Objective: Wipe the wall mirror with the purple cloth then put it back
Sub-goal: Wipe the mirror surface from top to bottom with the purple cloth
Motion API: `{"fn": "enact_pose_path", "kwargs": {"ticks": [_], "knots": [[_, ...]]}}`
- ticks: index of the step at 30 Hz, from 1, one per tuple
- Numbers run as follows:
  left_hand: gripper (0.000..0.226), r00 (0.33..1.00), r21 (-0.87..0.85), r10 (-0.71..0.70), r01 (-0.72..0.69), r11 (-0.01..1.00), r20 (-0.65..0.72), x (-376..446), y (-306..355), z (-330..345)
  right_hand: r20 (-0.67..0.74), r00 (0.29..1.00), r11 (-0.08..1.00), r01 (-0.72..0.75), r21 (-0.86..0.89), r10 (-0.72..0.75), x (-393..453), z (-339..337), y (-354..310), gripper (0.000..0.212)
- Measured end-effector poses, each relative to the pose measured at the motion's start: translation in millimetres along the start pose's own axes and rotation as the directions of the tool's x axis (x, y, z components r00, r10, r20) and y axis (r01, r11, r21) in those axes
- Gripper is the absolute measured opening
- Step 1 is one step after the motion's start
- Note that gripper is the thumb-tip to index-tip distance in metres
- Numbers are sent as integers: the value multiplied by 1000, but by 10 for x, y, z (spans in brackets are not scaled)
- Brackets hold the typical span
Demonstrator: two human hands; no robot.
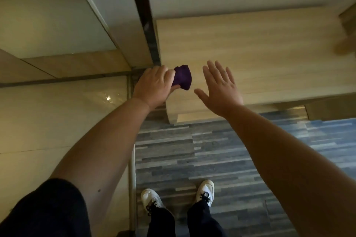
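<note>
**Cloth in hand at the counter's corner**

At the near left corner of the pale wooden counter (260, 48), the person's left hand (154, 86) grips the purple cloth (182, 77), bunched into a wad between thumb and curled fingers. The cloth sits just over the counter's edge, close to the dark vertical strip (146, 25) that borders the reflective panel (57, 25) on the left, which appears to be the wall mirror. The right hand (221, 88) hangs flat above the counter with fingers spread and straight, holding nothing.

Whether the cloth is being lifted off or set down cannot be told from this view. Either way, the risks look modest. The wad lies so near the corner that, if released there, it could slide off onto the striped floor (192, 150) beside the white shoes (152, 198). A bunched cloth would also meet the glass on a small patch only, so wiping might leave streaks unless it is opened out. A blurred shape at the far right edge cannot be identified.
</note>
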State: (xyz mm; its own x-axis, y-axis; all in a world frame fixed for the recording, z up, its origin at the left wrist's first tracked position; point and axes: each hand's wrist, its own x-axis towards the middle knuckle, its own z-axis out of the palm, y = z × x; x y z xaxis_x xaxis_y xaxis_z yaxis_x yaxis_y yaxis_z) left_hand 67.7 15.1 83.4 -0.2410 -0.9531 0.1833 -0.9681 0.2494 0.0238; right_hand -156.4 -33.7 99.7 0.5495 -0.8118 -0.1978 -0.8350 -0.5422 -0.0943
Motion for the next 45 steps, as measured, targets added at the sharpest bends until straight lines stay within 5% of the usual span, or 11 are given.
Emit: {"fn": "enact_pose_path", "kwargs": {"ticks": [12,26,39,45], "knots": [[45,890,312,-173,322,894,-422,-470,-1437,-3284,-337,879,942,316,-116,-337,202,-2854,-1859,75],[46,726,539,-29,537,649,-687,-1407,-2652,-6600,-696,485,839,424,-342,-529,144,-5689,-3896,79],[51,628,616,158,627,476,-762,-1216,-3684,-7602,-784,238,795,390,-464,-574,932,-6972,-4666,79],[51,580,601,197,673,430,-790,-800,-4249,-7990,-791,190,791,362,-494,-581,1517,-7540,-4876,71]]}}
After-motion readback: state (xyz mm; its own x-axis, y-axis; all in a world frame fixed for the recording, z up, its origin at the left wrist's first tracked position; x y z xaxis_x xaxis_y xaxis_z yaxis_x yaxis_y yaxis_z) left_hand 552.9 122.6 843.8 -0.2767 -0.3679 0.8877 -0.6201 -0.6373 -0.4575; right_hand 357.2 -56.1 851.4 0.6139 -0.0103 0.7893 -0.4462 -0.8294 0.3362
